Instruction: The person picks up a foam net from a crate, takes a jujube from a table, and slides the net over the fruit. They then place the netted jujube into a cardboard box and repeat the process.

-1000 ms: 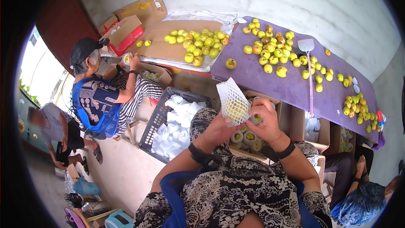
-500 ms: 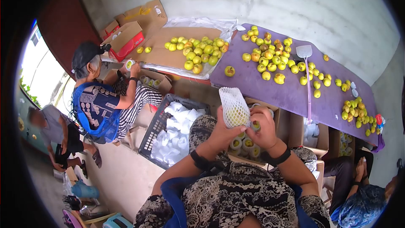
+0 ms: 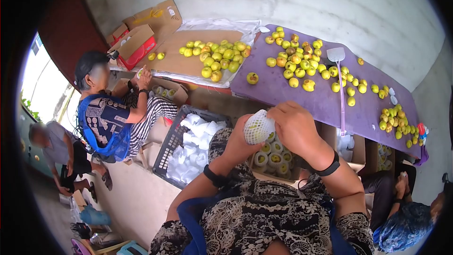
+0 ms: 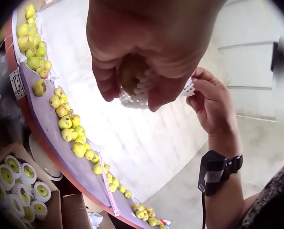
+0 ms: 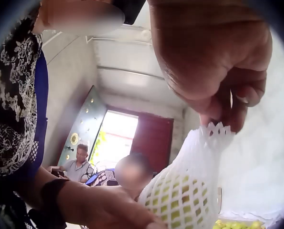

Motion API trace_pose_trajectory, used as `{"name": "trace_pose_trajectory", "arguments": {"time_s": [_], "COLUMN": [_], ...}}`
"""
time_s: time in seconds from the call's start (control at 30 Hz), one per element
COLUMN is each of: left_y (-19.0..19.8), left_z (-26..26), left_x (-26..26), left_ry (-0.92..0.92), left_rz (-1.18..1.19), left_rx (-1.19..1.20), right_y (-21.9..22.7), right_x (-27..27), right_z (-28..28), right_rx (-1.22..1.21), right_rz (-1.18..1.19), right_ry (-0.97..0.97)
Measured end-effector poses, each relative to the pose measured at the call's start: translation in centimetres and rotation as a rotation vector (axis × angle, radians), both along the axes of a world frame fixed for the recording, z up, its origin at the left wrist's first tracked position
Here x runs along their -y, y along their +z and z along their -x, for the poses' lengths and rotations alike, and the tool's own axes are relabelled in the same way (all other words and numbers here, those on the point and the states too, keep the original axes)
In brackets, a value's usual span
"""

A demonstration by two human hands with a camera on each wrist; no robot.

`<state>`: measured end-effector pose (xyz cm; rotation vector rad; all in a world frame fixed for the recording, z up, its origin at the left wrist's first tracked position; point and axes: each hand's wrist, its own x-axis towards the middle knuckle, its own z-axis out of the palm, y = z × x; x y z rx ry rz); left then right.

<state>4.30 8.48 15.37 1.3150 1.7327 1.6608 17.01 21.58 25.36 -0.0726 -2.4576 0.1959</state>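
I have my left hand (image 3: pixel 236 142) curled round a yellow-green apple (image 5: pixel 176 202) in a white foam-mesh sleeve (image 5: pixel 192 152); my right hand (image 3: pixel 296 126), at three o'clock, pinches its end. Tugging hard could tear it; a slack left could drop both towards the brown cardboard carton (image 4: pixel 56 213) at five o'clock.

Yellow-green apple (image 4: pixel 130 76) inside white foam net (image 5: pixel 199 149), net's narrowed end upward, shadowed side seemingly bare
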Motion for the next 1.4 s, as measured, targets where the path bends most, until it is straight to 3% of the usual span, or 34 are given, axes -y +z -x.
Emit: {"name": "trace_pose_trajectory", "arguments": {"time_s": [0.2,0.37,0.57,0.6,0.67,0.77,1.0,1.07,1.17,1.4], "left_y": [-0.1,-0.4,-0.2,-0.3,-0.7,-1.1,0.0,-0.5,-1.1,-0.8], "left_z": [0.6,0.9,1.0,1.0,1.1,1.3,0.9,1.0,1.1,1.1], "left_x": [0.3,0.3,0.3,0.3,0.3,0.1,0.4,0.3,0.2,-0.4], "left_ry": [0.030,0.052,0.027,0.041,0.050,0.053,0.039,0.045,0.061,0.026], "left_rz": [0.010,0.028,0.027,0.012,-0.001,0.027,0.024,0.020,0.003,0.031], "left_rx": [-0.058,-0.150,-0.145,-0.181,-0.218,-0.248,-0.287,-0.296,-0.320,-0.296], "right_y": [-0.2,-1.2,-0.6,-0.8,-1.0,-1.3,-2.5,-2.4,-1.9,-1.9], "right_x": [0.2,-0.4,-0.1,0.1,0.3,0.1,-1.8,-2.0,-2.3,-2.1], "right_z": [0.4,1.0,0.6,0.5,0.4,0.6,0.7,0.5,0.1,-0.2], "right_rx": [0.043,0.065,0.082,0.083,0.260,0.236,0.151,0.172,0.296,0.208], "right_rz": [0.007,0.161,0.084,0.085,0.059,0.158,0.253,0.426,0.475,0.367], "right_ry": [0.143,0.274,0.373,0.374,0.077,0.017,0.131,0.144,0.168,0.317]}}
